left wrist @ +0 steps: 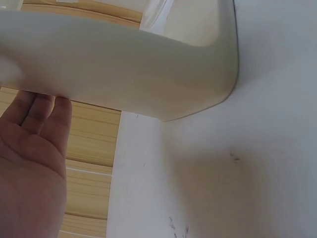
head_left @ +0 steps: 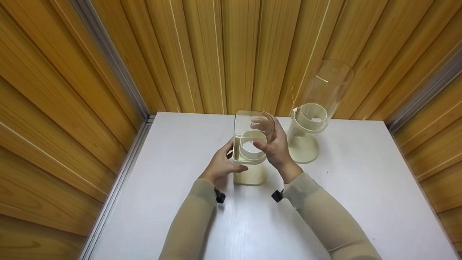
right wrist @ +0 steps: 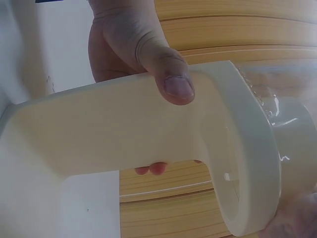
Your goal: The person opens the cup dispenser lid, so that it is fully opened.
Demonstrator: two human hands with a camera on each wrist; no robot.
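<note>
My left hand grips the upright of a cream dispenser-like stand. Its thumb lies across the near side; in the right wrist view, fingertips show past the opposite edge of that upright. A short clear container rises from the stand's ring-shaped top around a cream inner collar. My right hand curls round this container, thumb in front and fingers behind. In the left wrist view the stand looks tilted, its lower edge close to the table.
A second cream stand with a round base and a tall clear cylinder is upright at the back right, close to my right hand. Both are on a white table, with wood-patterned walls at the back and sides.
</note>
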